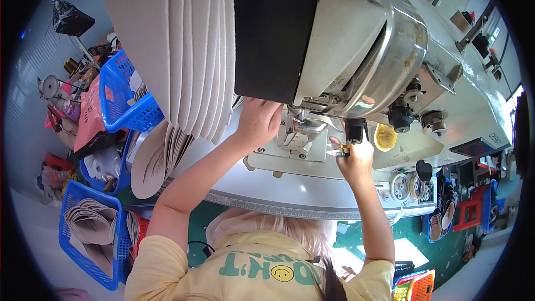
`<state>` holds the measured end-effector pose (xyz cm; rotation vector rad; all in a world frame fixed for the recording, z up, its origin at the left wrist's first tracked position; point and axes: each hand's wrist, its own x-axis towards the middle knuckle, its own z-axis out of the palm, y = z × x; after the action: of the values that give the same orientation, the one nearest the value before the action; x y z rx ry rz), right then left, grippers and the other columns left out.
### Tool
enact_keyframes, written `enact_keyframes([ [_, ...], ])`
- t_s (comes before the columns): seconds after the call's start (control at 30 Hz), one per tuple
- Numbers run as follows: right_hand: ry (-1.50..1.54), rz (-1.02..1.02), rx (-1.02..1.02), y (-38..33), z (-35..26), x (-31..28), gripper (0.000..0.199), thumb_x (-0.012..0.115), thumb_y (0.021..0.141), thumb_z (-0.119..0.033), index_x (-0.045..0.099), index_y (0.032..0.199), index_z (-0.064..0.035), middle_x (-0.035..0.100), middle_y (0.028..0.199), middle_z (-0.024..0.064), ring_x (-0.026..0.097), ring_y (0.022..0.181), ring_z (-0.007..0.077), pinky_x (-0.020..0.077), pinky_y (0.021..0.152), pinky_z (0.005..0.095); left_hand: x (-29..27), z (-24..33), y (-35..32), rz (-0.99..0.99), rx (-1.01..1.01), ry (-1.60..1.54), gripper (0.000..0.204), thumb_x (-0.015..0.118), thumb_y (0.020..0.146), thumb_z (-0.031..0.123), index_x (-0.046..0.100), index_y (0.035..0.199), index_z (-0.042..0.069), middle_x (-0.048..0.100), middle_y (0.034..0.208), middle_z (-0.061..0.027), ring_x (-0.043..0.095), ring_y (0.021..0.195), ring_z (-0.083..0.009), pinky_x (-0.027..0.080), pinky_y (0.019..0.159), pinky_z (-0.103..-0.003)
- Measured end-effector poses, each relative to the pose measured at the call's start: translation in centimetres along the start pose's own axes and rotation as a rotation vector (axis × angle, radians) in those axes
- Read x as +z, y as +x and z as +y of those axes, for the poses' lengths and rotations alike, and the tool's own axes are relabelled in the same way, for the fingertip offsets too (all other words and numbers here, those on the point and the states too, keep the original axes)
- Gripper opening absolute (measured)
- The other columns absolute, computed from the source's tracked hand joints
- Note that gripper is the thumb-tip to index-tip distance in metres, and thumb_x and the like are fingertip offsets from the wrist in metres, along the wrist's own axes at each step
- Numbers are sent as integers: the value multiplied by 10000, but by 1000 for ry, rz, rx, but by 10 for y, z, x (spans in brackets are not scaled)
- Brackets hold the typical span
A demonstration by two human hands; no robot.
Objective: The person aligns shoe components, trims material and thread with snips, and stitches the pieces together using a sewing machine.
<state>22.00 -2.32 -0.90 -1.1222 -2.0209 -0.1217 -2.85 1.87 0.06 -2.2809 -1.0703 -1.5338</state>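
I am looking down on an industrial sewing machine (390, 50), and I take its needle area as my landmark. My left hand (257, 121) rests just left of the needle, fingers curled down against the metal plate; I cannot tell whether it pinches anything, as the machine head hides the fingertips. My right hand (352, 159) sits just right of the needle, closed in a pinch on a small tool (341, 152) with a coloured handle, its tip pointing toward the presser foot (304, 128). Under the foot lies a narrow pale strip (319, 118), too small to name for sure. I judge it light, thin and floppy, so it should be held flat close to the foot, not by a loose end. The tool looks stiff and slender, best gripped by its handle. Left of the machine a stack of pale cardboard-like cut pieces (184, 50) looms near the camera, and beyond it blue baskets (120, 95) hold more. The white desk (290, 189) runs below the needle.
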Motion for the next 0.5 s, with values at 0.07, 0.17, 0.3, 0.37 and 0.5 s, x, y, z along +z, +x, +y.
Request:
enact_keyframes([
  [0.07, 78, 45, 99, 0, 3, 7, 538, 687, 631, 79, 560, 1148, 4, 620, 1075, 193, 605, 878, 330, 488, 752, 386, -3, -8, 1, -64, -12, -4, 252, 625, 733, -2, 618, 978, 59, 586, 955, -93, 531, 918, -313, 378, 800, -432],
  [0.17, 212, 47, 117, 2, 13, 12, 343, 624, 719, 81, 583, 1049, -3, 623, 955, 168, 599, 846, 298, 476, 765, 344, -4, -14, 1, -129, 29, 13, 184, 633, 720, 26, 651, 902, 41, 610, 912, -129, 552, 854, -338, 410, 741, -435],
  [0.3, 360, 93, 335, 5, 18, 20, 216, 651, 822, -104, 561, 987, 1, 583, 822, 111, 552, 744, 242, 454, 712, 319, -8, -20, 5, -407, -73, -21, 253, 643, 718, 66, 649, 969, 39, 609, 948, -168, 565, 829, -351, 429, 721, -437],
  [0.37, 364, 210, 399, 9, 16, 29, 309, 689, 839, -200, 541, 1021, 2, 561, 823, 120, 533, 764, 261, 445, 727, 339, -14, -25, 12, -354, 22, 111, 299, 640, 747, 97, 629, 1040, 37, 610, 1007, -166, 586, 855, -329, 447, 731, -429],
  [0.5, 324, 357, 281, 6, 11, 39, 321, 665, 821, -72, 530, 1093, 33, 562, 1008, 160, 537, 915, 299, 426, 846, 362, -42, -37, 36, -244, 33, 263, 297, 632, 795, 137, 611, 1075, 40, 619, 1038, -131, 607, 882, -267, 476, 739, -392],
])
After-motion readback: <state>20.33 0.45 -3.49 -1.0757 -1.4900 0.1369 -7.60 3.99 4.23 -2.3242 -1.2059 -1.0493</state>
